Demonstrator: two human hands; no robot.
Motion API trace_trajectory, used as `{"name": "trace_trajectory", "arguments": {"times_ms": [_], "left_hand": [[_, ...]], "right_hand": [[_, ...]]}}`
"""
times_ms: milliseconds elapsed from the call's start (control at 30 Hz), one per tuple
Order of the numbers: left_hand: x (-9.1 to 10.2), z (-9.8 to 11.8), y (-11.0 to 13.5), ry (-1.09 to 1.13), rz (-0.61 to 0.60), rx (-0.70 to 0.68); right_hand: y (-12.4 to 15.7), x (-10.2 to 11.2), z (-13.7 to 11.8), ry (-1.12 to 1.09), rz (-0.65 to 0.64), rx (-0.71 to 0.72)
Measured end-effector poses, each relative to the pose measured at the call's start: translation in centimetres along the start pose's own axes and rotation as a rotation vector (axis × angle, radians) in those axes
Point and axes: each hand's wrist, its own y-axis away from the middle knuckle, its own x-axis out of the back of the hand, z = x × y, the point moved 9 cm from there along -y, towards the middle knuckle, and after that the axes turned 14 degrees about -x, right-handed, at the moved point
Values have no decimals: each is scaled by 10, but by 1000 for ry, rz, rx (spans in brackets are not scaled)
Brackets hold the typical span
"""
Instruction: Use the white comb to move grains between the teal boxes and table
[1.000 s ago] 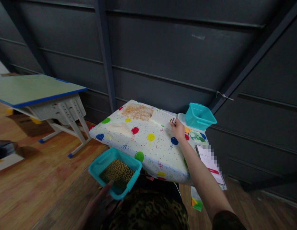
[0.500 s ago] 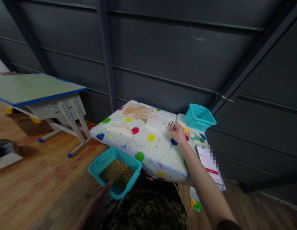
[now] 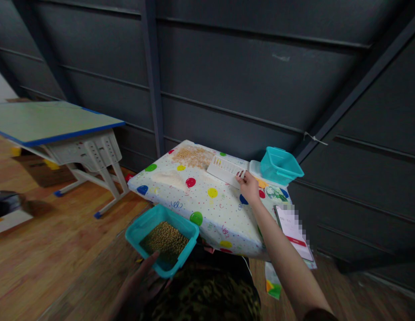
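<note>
My right hand (image 3: 249, 187) reaches across the table and grips the near corner of a white slotted plastic basket (image 3: 223, 169), which lies tilted on the balloon-print tablecloth (image 3: 207, 200). Just beyond the basket lies a heap of tan beans (image 3: 190, 156), with a paler heap of grains (image 3: 169, 179) to its left. My left hand (image 3: 140, 283) holds a teal plastic tub (image 3: 162, 238) of yellow-green beans from below, off the table's near left corner, with the thumb on its rim.
An empty teal tub (image 3: 281, 164) stands on a white lid at the table's far right. A phone (image 3: 294, 232) lies at the right edge. A blue-edged desk (image 3: 50, 127) stands to the left. A dark panelled wall runs right behind the table.
My right hand has slid the white basket a little left and back and tilted it up. The teal tub in my left hand has stayed where it was.
</note>
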Motion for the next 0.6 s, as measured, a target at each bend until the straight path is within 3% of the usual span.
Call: {"name": "trace_trajectory", "arguments": {"times_ms": [133,367,600], "left_hand": [[-3,5,6,-18,31,-56],[0,-1,2,32,24,-38],[4,-5,-8,-84,108,9]], "right_hand": [[0,-3,-2,-9,-17,22],[-19,-14,-8,5,-29,10],[-37,-13,-9,-45,-5,-22]]}}
